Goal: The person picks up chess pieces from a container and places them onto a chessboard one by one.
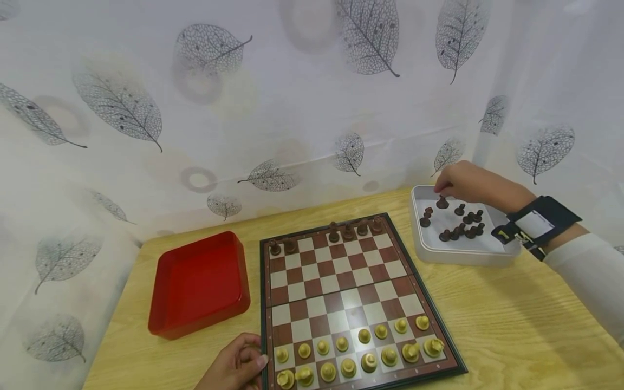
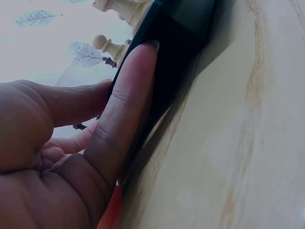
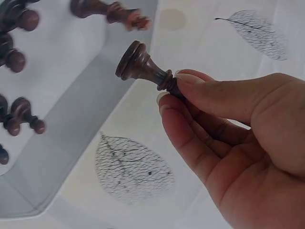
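A dark chess piece (image 3: 143, 67) is pinched by the right hand (image 3: 228, 138) over the white tray (image 1: 429, 246), its top hidden by fingertips. The chessboard (image 1: 341, 281) edge is pressed by the left hand (image 1: 234, 368), fingers straight, partly cut off.

A wooden table (image 1: 512, 325) carries three things. A red tray (image 1: 200, 284) lies at the left, a chessboard (image 1: 341, 295) in the middle, and a white tray (image 1: 463, 252) at the far right.
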A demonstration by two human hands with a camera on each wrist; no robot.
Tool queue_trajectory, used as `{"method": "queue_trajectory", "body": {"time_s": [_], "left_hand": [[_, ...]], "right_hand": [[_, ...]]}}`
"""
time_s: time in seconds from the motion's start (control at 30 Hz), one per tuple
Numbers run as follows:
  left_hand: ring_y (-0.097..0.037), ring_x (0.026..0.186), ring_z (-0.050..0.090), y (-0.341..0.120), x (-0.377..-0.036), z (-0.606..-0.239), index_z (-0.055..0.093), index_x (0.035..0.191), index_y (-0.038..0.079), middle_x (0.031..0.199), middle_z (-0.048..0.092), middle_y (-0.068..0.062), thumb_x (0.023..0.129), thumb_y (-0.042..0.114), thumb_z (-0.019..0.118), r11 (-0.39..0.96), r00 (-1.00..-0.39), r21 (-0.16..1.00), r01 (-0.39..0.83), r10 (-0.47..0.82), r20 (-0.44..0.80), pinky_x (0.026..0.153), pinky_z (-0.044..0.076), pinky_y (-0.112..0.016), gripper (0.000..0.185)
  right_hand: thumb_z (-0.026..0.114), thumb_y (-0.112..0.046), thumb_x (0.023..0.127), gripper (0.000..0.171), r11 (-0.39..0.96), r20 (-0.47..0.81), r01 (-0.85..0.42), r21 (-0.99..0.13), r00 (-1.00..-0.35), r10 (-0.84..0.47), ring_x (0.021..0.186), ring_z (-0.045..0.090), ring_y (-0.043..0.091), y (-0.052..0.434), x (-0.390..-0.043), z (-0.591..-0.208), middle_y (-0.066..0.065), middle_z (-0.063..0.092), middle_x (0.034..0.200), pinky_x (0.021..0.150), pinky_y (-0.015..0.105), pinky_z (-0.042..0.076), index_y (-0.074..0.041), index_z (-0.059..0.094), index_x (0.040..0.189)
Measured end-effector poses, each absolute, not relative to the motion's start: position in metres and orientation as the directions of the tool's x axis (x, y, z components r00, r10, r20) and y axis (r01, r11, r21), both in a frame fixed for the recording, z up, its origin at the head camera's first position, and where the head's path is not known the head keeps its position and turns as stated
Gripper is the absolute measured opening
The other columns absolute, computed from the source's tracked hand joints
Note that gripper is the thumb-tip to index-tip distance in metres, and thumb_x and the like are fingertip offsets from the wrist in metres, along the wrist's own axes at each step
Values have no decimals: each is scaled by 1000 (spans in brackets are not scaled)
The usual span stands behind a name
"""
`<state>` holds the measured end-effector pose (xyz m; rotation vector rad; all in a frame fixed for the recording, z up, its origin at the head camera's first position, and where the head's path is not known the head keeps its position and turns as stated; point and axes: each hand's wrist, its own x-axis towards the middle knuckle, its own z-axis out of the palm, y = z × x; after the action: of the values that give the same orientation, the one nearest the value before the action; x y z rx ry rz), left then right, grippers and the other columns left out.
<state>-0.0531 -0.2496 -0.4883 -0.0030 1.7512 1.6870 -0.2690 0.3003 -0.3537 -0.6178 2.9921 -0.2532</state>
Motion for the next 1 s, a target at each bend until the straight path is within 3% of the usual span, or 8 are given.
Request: {"method": "queue_trajectory", "body": {"time_s": [0.43,1.0], "left_hand": [[-11,73,70,-251,-52,-489,41,133,-5,90,67,-1,103,19,63,157,-760,882,-444,455,-464,66,58,-24,45],[-15,76,70,-249,-53,-486,40,134,-4,93,69,-3,99,28,71,163,-743,856,-490,436,-508,68,60,-27,57]], "right_hand": [[69,3,94,14,863,15,-454,-221,-887,-462,93,73,31,256,-255,-333,17,76,103,82,47,60,3,78,105],[69,1,96,12,751,110,-606,-262,-792,-600,92,74,29,193,-254,-320,16,77,104,80,43,61,0,78,104]]}}
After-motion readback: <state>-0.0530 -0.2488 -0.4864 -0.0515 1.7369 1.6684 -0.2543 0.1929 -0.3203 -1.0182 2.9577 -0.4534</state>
